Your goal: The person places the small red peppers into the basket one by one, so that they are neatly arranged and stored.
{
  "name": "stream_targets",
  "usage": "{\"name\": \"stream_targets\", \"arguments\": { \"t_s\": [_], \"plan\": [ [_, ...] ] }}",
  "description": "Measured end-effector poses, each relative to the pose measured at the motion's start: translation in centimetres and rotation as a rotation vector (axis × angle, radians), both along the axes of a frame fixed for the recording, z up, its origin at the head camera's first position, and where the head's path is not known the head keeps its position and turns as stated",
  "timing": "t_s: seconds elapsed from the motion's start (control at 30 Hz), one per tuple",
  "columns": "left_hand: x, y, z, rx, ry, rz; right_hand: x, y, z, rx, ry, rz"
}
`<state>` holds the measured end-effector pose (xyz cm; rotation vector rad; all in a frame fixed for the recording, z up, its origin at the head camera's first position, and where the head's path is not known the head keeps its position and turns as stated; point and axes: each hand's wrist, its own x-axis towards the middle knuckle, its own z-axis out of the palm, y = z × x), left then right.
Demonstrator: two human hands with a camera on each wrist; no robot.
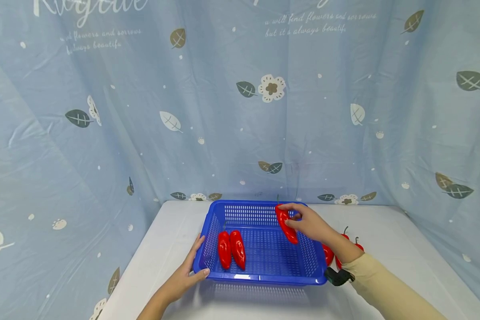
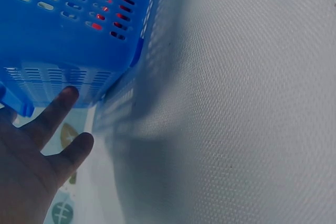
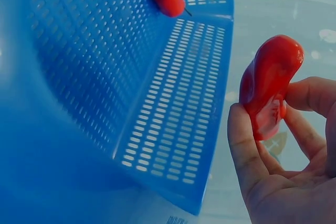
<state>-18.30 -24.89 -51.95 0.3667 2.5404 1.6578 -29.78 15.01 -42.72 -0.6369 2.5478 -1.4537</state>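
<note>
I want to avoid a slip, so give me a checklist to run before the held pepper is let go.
1. Right hand pinching the held pepper: ok.
2. Left hand touching the blue basket: ok.
3. Room in the basket's right half: ok; two peppers lie at left.
4. Held pepper set down: not ok, it is raised.
5. Count of peppers outside: cannot tell, the right forearm partly hides them.

access: from above, into blue rect. slotted plastic basket [image 1: 260, 279], via ctr. floor. obstructions: two glossy red elongated peppers [image 1: 238, 250], l. side; r. hand [image 1: 311, 223] w/ glossy red elongated pepper [image 1: 282, 218], over r. rear; l. hand [image 1: 184, 276], l. front corner; blue leaf-print fabric curtain [image 1: 224, 142] behind.
</note>
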Motion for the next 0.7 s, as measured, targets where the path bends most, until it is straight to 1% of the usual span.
{"name": "stream_targets", "arguments": {
  "t_s": [0.17,0.47,0.7],
  "plan": [
    [0.1,0.1,0.1,-0.003,-0.001,0.001,-0.4,-0.4,-0.1,-0.013,-0.007,0.025],
    [0.2,0.0,0.3,-0.011,-0.016,0.009,-0.8,-1.1,0.1,-0.018,-0.063,0.049],
    [0.2,0.1,0.3,-0.008,-0.003,-0.001,-1.0,-1.6,-0.7,0.017,-0.067,0.045]
  ]
}}
